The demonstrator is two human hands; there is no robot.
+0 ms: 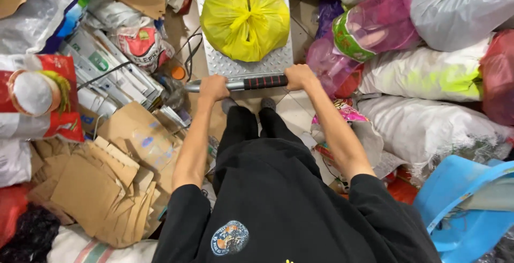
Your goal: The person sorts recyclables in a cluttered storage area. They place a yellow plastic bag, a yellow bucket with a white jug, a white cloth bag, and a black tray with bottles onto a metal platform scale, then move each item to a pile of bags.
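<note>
Head view, looking straight down over a person in a black top and black trousers. Both hands grip the metal handle bar [239, 83] of a platform cart that runs across the centre of the frame. The left hand [213, 88] is wrapped around the bare metal part of the bar, fingers curled over the top. The right hand [300, 75] is wrapped around the bar at the end of its dark ribbed grip sleeve [265, 81], fingers likewise closed over it. Both arms are stretched forward and nearly straight.

Beyond the bar, in the upper centre, lies the cart's deck of embossed metal plate [225, 66], and on it sits a knotted yellow plastic bag [245, 19], touching the deck. To the right of the cart, filled sacks are heaped: a pink translucent bag [383, 19] and white woven sacks [423, 73]. A blue plastic tub [460, 204] occupies the lower right corner. At lower left, flattened brown cardboard [99, 185] lies in a loose pile, with stacked paper cartons [107, 75] above it and a red-and-white printed sack [37, 97] at the left edge.
</note>
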